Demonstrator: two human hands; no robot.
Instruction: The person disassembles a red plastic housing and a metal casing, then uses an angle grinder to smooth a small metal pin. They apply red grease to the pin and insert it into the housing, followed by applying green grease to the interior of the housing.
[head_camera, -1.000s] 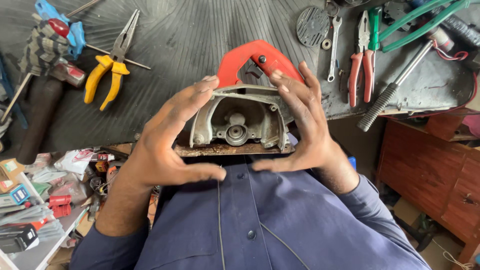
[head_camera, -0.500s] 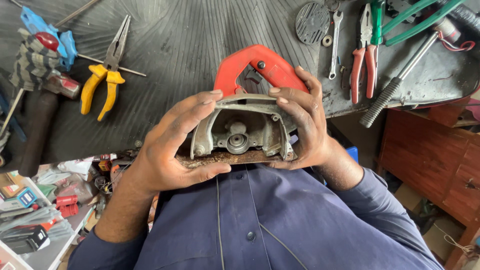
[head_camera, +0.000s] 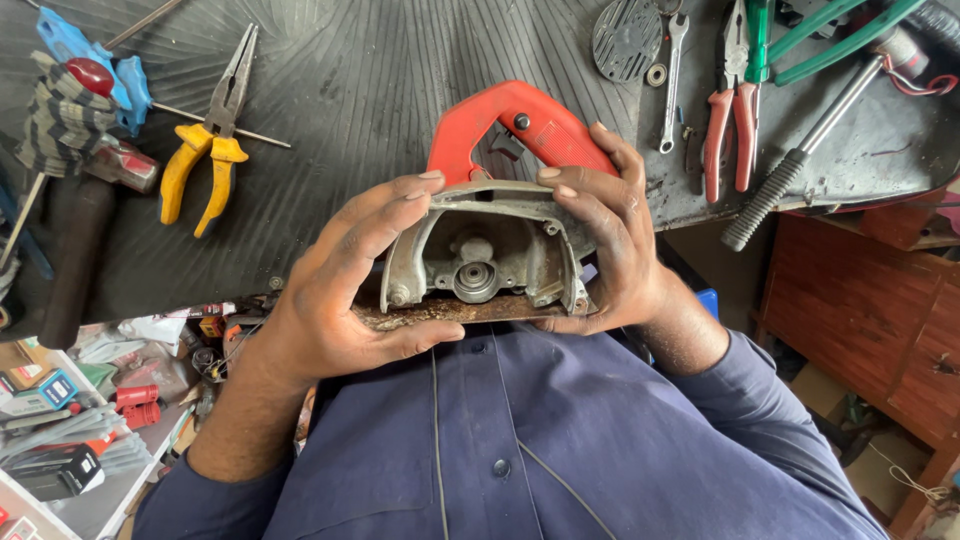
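A: Far out past the left fingertips: hammer with dark handle (head_camera: 70, 255), then yellow-handled pliers (head_camera: 205, 165) lying flat on the ribbed black mat (head_camera: 350, 90). Both well apart from the grip.

B: Left hand (head_camera: 330, 300)?

A: Curled around the left flank of the power-tool housing (head_camera: 480, 260). Fingers (head_camera: 385, 215) over the top rim, thumb pressed under the rusty base plate (head_camera: 455, 312). Firm grip, not slack.

B: Housing position?

A: Held up between both hands, just above the blue shirt (head_camera: 520, 440), open cavity facing the camera, bearing (head_camera: 475, 280) seated in the middle. Red handle (head_camera: 510, 120) projecting beyond the fingertips.

B: Right hand (head_camera: 620, 250)?

A: Clamped on the right flank, fingers (head_camera: 580, 200) wrapped over rim and handle root, palm against the side wall.

B: Beyond the right fingers?

A: Spanner (head_camera: 672, 80), red-handled pliers (head_camera: 728, 130), green-handled cutters (head_camera: 830, 40), ribbed grey grip (head_camera: 770, 195) overhanging the bench edge.

B: Risks?

A: Judgement only: grimy casting, unsupported from below; slip of either thumb likely to drop it into the lap. Rusty plate edge close under the left thumb, so possible cut on any slide. Overhanging grip liable to fall if nudged by the right elbow.
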